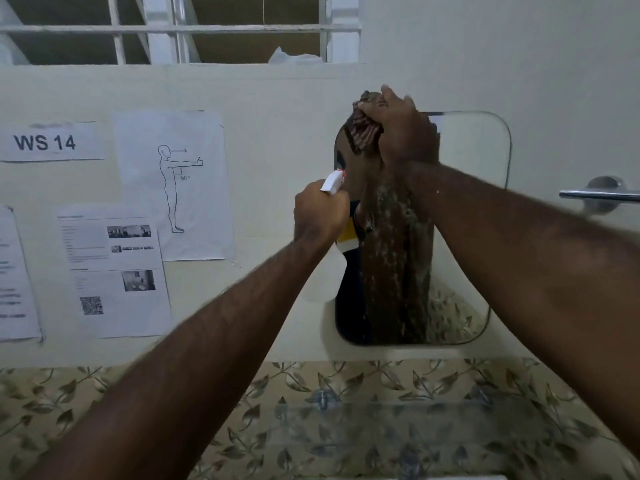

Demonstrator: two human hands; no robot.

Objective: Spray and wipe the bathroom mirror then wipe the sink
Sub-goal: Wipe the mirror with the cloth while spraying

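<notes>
Up high, pressing a bunched brown striped cloth (365, 128) against the top left corner of the rounded frameless wall mirror (474, 157), right hand (401, 129) clenched around it; gripping a white spray bottle (333, 182), left hand (320, 213) closed on its neck, nozzle facing the glass.

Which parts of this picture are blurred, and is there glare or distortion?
Head view: the sink at the bottom edge is blurred, and so is the handle at right; the "WS 14" sign is sharp. Light is dim and even, no strong glare on the mirror. The wide lens bends the wall edges.
</notes>
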